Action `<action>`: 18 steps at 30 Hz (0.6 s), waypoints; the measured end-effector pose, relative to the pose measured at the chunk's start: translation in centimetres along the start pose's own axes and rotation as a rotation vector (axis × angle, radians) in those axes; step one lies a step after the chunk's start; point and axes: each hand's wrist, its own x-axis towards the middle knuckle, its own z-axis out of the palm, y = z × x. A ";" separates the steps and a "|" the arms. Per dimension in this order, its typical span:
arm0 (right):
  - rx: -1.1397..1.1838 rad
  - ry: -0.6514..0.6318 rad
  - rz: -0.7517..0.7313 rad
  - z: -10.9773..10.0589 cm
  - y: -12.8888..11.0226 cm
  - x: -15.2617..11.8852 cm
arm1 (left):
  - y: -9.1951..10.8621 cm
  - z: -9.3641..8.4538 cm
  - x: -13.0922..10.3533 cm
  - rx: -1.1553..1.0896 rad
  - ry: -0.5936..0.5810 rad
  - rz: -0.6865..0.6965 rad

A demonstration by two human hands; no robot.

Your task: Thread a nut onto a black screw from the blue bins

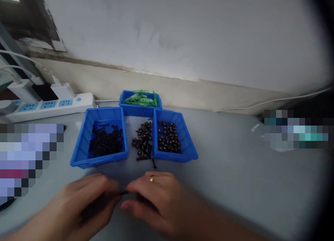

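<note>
I see my left hand (86, 202) and right hand (153, 199) meeting low over the grey surface (235, 171), fingers (130, 189) of both pinched together on one small dark screw (123, 192) between them. Just beyond the fingers lies a loose pile of dark screws (143, 141), flanked by two blue bins (100, 136) of screws. Farther back, a third bin (141, 101) holds green pieces.

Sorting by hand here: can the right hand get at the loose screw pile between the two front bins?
Probably yes: the pile lies uncovered just beyond the right hand, with only bare table between.
</note>
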 end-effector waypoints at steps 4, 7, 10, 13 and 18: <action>0.010 0.000 -0.017 -0.1 -0.2 0.1 | -0.1 -0.2 0.4 -0.028 -0.006 0.039; 0.045 -0.009 -0.009 -0.4 -0.2 0.1 | 0.0 -0.1 0.5 -0.041 -0.005 0.033; 0.091 -0.005 -0.009 -0.7 -0.2 0.0 | 0.0 0.1 0.3 -0.031 0.000 -0.006; 0.106 0.006 0.010 -0.8 -0.2 -0.1 | -0.2 0.0 0.3 -0.003 -0.026 0.012; 0.075 0.025 0.007 -0.4 0.1 -0.1 | -0.5 -0.5 0.3 0.049 -0.014 0.114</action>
